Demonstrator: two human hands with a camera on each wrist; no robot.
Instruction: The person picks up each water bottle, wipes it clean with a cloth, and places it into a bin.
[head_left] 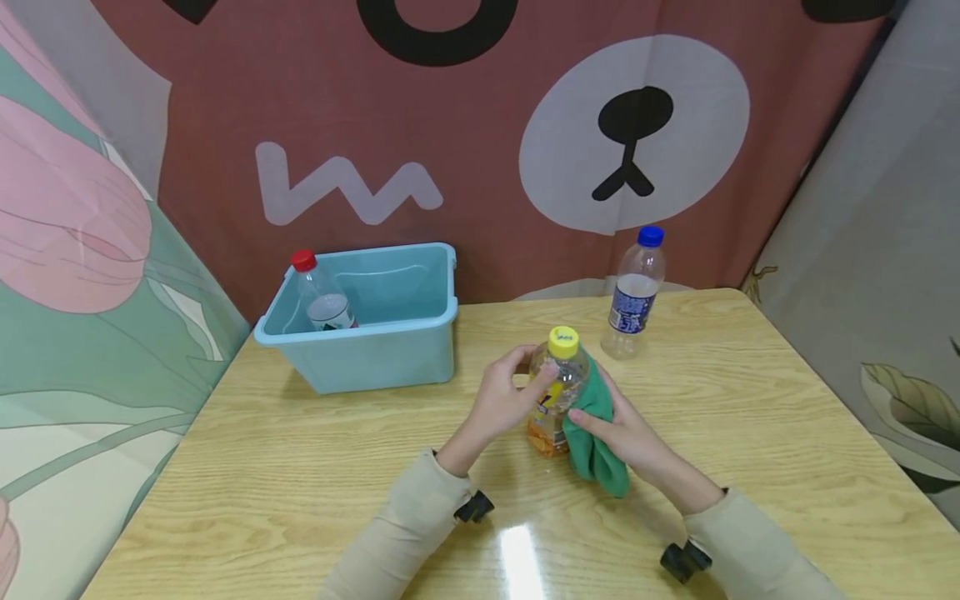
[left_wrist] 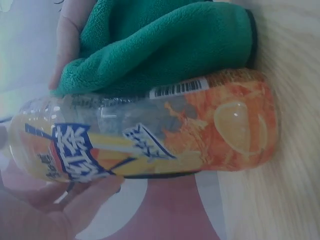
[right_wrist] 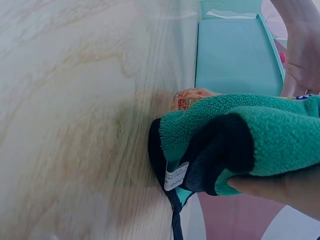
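Observation:
A clear plastic bottle (head_left: pixel 551 400) with a yellow cap (head_left: pixel 563 342) and an orange fruit-print label stands upright on the table. My left hand (head_left: pixel 510 392) grips its upper part from the left, thumb across the front. On the bottle's right side, my right hand (head_left: pixel 626 429) holds a folded green cloth (head_left: pixel 596 433) against it. The left wrist view shows the plush green cloth (left_wrist: pixel 160 45) lying along the bottle's side (left_wrist: pixel 200 130). In the right wrist view the cloth (right_wrist: pixel 220 140) has a dark edge and a white tag, and hides most of the bottle.
A light blue bin (head_left: pixel 382 358) stands at the back left, with a red-capped bottle (head_left: pixel 326 300) leaning inside it. Behind the hands, at the back right, is a blue-capped bottle (head_left: pixel 633 292) on the wooden table (head_left: pixel 300 500). A printed curtain (head_left: pixel 480 167) hangs behind.

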